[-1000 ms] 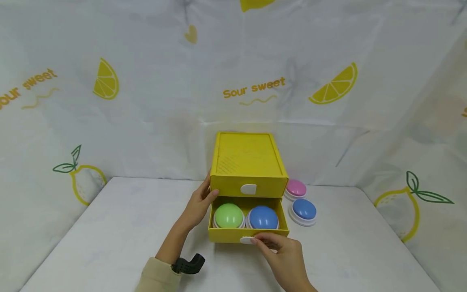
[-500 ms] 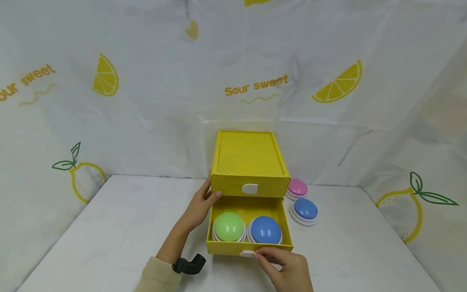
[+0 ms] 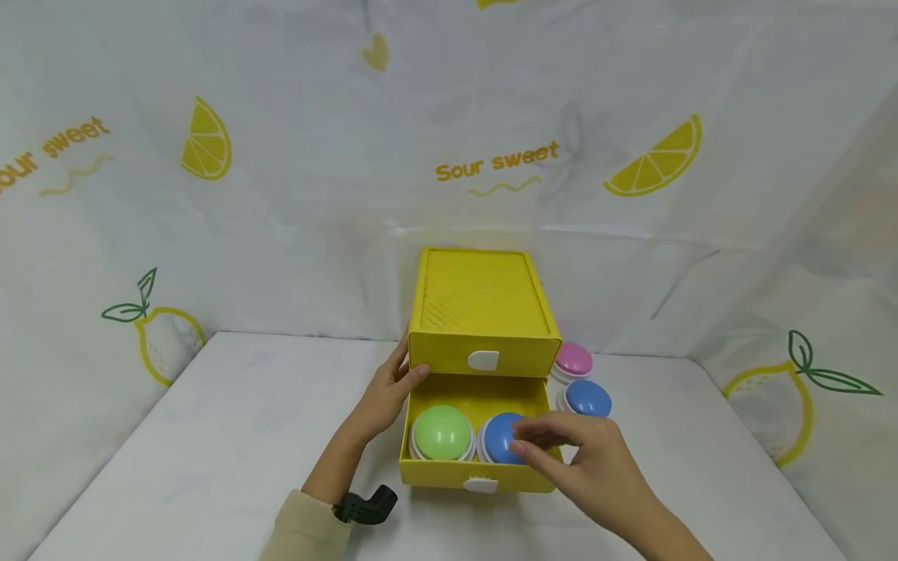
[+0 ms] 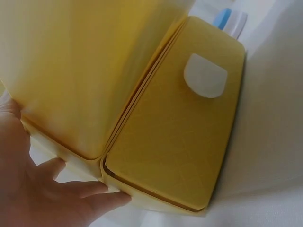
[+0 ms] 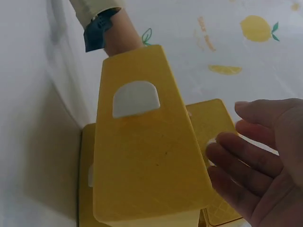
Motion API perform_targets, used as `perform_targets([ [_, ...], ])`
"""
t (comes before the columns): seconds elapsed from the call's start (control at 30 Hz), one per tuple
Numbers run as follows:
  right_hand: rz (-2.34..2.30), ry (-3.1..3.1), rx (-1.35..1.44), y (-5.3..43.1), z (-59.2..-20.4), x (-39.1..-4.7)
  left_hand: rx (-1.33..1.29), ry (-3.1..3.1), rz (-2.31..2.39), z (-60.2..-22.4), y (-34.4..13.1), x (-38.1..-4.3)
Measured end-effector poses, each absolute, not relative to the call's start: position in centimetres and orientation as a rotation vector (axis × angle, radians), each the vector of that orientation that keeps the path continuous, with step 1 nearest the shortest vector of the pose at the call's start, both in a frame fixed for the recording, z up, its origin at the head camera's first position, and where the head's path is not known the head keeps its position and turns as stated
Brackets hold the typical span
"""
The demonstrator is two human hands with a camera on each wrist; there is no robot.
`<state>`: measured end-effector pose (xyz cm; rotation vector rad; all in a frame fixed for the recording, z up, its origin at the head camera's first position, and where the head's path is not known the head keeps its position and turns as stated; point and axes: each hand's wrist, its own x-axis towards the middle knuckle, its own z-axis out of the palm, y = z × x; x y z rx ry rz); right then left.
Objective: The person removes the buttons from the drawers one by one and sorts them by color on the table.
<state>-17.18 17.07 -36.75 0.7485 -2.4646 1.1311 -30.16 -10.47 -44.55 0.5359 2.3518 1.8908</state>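
Observation:
In the head view a yellow drawer box (image 3: 484, 300) stands with one drawer (image 3: 435, 474) pulled out. Inside that drawer sit a green dome button (image 3: 442, 433) and a blue dome button (image 3: 500, 438), each on a white base. My left hand (image 3: 382, 397) rests against the box's left side, thumb at the front edge; its fingers (image 4: 90, 189) lie fairly straight in the left wrist view. Loosely bent and holding nothing, my right hand (image 3: 589, 460) hovers over the drawer's right side and hides part of the blue button. The right wrist view shows that hand (image 5: 265, 161) beside the drawer front (image 5: 147, 165).
Right of the box, a pink dome button (image 3: 574, 358) and another blue one (image 3: 589, 398) stand on the white table (image 3: 281, 405). A lemon-print cloth (image 3: 316, 195) hangs behind. The right wrist view shows yellow fronts on both sides of the pulled-out drawer.
The drawer has come farther out toward me with both buttons in it. My right hand has let go of its white tab and moved up over the blue button. The left hand stays put.

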Motion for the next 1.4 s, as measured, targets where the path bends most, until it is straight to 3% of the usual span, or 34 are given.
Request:
perform_targets([
  [0.57,0.955,-2.845,1.066,15.0,-36.9,-23.7,0.535,2.364,1.882,-44.3,-10.4,-30.1],
  [1.03,0.852,-3.061,1.100,11.8,-37.5,-25.6,0.559,2.355,1.892,-44.2,-10.6,-30.0],
  [1.4,0.967,-3.024,1.071,11.7,-37.5,-25.0,0.538,2.346,1.884,-44.2,-10.5,-30.0],
])
